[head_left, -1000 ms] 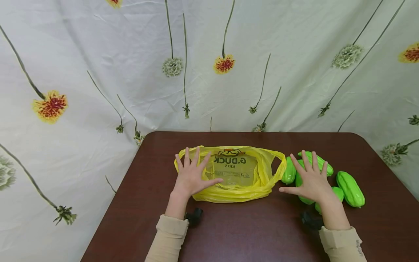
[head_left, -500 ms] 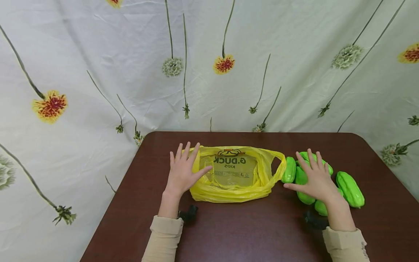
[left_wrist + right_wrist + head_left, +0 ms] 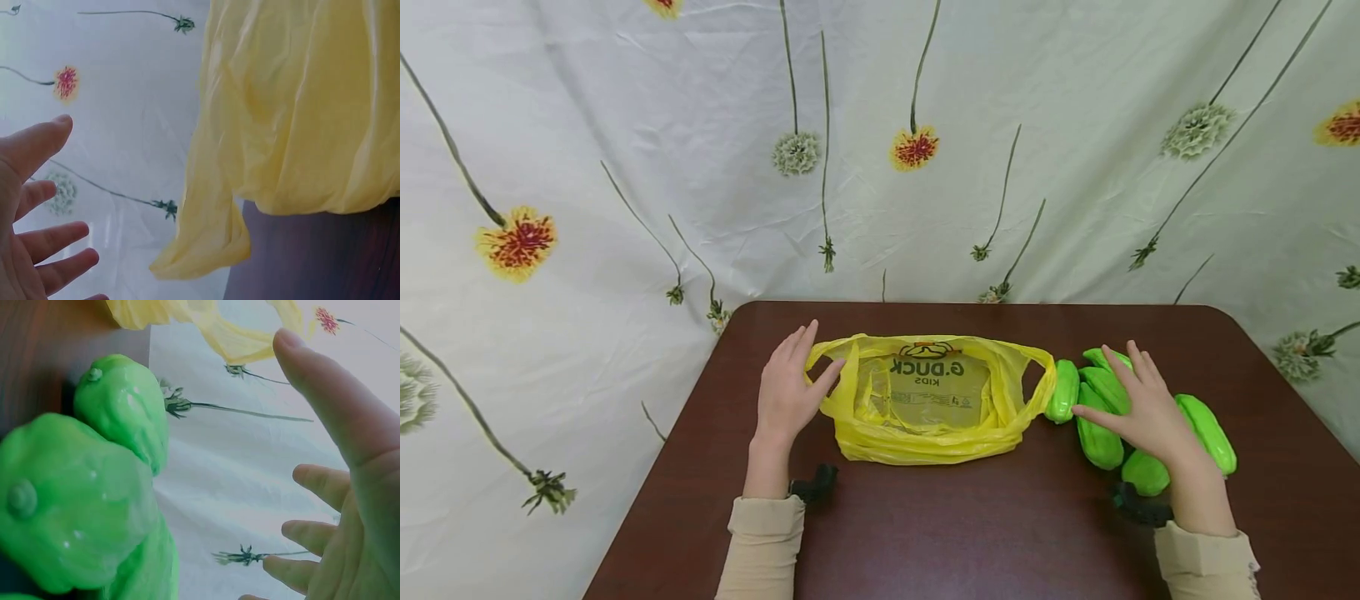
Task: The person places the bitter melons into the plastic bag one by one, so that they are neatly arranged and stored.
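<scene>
A yellow plastic carrier bag with "G.DUCK KIDS" print lies in the middle of the table, mouth spread and both handle loops out to the sides. Beside its left loop is my left hand, fingers straight and thumb apart, holding nothing; the left wrist view shows a gap between the hand and the bag. Over the pile of bright green, ribbed, elongated vegetables hovers my right hand, fingers spread and holding nothing. Shiny stubby-ended green vegetables show near that hand in the right wrist view.
The dark reddish-brown table has rounded far corners. Behind it hangs a white cloth printed with flowers. One green vegetable lies at the right of the pile. A black wrist mount sits on the right wrist.
My left hand has moved left, off the bag's left side. My right hand has shifted right and slightly down over the green vegetables. The bag and vegetables stay in place.
</scene>
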Demonstrator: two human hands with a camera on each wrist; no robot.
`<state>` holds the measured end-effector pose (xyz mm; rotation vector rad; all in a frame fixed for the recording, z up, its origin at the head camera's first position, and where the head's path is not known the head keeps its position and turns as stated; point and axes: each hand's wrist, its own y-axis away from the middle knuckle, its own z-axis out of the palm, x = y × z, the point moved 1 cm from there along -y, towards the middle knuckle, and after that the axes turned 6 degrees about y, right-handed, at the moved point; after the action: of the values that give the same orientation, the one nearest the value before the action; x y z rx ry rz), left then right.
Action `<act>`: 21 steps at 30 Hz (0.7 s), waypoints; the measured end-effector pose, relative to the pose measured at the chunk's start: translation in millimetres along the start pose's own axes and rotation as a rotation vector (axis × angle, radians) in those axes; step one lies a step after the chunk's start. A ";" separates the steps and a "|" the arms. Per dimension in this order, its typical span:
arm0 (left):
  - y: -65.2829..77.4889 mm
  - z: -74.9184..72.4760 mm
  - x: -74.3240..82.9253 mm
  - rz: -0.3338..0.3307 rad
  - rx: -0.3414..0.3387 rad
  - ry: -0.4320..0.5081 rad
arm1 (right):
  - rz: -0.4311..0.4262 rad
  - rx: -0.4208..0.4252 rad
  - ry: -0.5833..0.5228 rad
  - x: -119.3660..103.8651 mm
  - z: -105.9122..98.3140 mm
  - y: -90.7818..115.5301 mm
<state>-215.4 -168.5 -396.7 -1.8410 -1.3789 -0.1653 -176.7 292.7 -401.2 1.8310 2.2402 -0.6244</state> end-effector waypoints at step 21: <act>14.3 2.7 -38.0 -0.381 -0.050 0.274 | 0.096 -0.001 -0.074 27.6 -26.1 11.9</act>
<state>-219.2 -196.0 -426.4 -1.5099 -1.5229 -0.6284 -168.2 330.2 -391.2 1.8697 2.0924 -0.6617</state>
